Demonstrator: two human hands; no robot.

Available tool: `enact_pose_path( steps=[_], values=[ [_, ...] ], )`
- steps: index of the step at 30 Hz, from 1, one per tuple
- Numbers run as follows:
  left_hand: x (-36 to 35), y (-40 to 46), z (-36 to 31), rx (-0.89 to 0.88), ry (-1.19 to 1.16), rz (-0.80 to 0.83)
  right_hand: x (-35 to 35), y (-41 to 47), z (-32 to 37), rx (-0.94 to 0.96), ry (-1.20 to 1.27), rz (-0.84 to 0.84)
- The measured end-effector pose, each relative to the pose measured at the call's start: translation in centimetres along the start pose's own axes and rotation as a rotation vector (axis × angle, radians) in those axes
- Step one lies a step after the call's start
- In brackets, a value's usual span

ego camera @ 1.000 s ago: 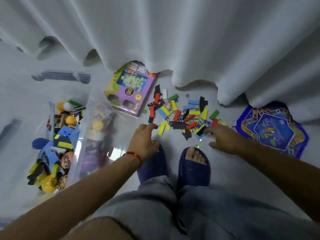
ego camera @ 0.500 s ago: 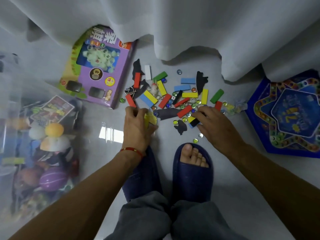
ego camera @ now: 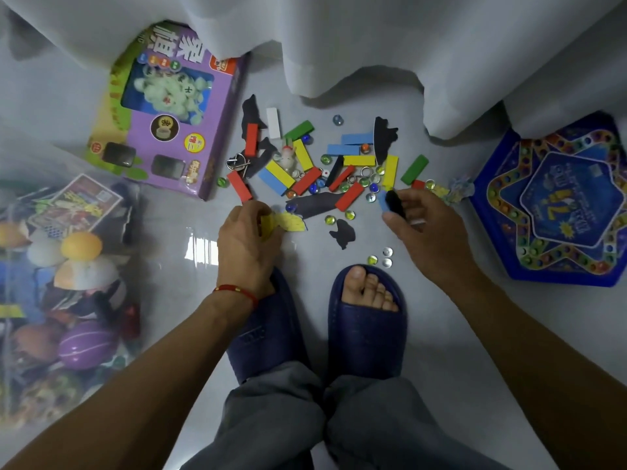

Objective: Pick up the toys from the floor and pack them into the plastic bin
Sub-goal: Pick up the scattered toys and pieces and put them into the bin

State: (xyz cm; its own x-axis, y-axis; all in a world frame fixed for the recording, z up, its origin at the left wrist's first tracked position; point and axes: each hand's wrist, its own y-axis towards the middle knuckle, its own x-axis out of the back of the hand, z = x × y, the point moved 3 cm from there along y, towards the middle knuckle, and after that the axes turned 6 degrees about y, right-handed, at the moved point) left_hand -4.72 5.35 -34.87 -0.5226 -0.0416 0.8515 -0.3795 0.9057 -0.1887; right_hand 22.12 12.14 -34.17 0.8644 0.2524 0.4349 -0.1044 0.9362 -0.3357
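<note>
Both hands grab at once, so I clear faster: my left hand point(ego camera: 249, 239) grips yellow pieces point(ego camera: 286, 221), right hand point(ego camera: 419, 225) pinches a black piece point(ego camera: 395, 202) with a blue block. Remaining blocks point(ego camera: 307, 167) litter the floor point(ego camera: 441, 334); bin point(ego camera: 68, 266) waits left, near enough to drop into.

Two hands point(ego camera: 249, 239) work the floor. Two game boxes lie there: one purple box point(ego camera: 163, 113), one blue star-shaped box point(ego camera: 556, 205). One plastic bin point(ego camera: 68, 283), two green blocks point(ego camera: 298, 129), two slippers point(ego camera: 366, 323).
</note>
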Motion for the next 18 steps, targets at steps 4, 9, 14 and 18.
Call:
enact_pose_path(
  steps=[4, 9, 14, 18],
  values=[
    [0.5, -0.3, -0.4, 0.052, -0.078, -0.025, 1.2, -2.1, 0.1, -0.351, 0.889, 0.140],
    [0.8, -0.7, -1.6, 0.145, -0.298, 0.066, 2.1, -3.5, 0.0, -0.366, 1.152, 0.421],
    [-1.1, -2.1, -5.1, 0.046, -0.478, 0.365, 2.1, -2.5, 2.5, -0.313, 1.192, 0.419],
    [-3.8, -2.5, -7.7, -0.391, -0.154, 0.455, 1.8, -2.2, 2.2, -0.154, 0.399, 0.166]
  ],
)
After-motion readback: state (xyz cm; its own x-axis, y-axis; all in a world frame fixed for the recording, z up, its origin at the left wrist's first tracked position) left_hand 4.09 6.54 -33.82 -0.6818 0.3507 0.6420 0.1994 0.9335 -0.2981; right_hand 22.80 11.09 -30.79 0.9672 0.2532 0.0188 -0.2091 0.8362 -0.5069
